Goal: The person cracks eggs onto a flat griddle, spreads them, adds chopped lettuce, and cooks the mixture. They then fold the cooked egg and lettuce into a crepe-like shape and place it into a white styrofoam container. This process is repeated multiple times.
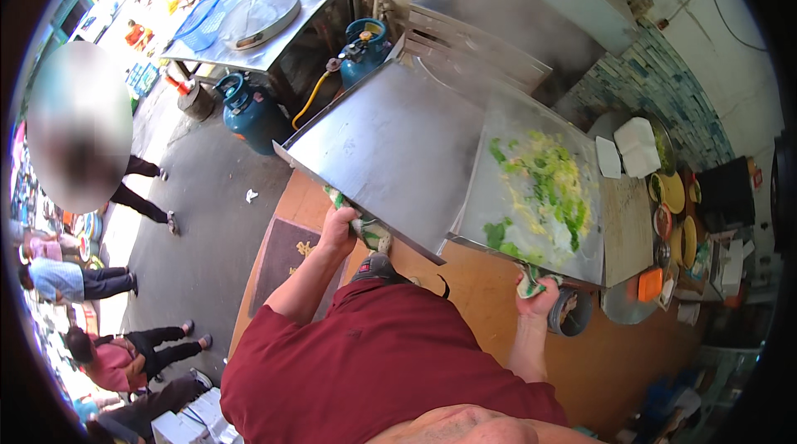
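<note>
A green-and-white cloth (372, 233) is bunched in my left hand (338, 229), at the front edge of a wide metal steamer drawer or tray (386, 145). A second patterned cloth (530, 281) is gripped by my right hand (539, 297), below the front edge of the metal tray on the right (492, 188). Chopped leafy greens and a pale yellow, egg-like food (548, 179) lie spread on that right tray. Steam hangs over both metal surfaces and the metal cabinet (479, 26) behind them.
Blue gas cylinders (252, 111) stand beyond the left tray, one with a yellow hose (309, 101). White foam boxes (636, 148), a cutting board (626, 226) and yellow bowls (672, 191) are at the right. A bucket (570, 313) stands near my right hand. Several people are at the left.
</note>
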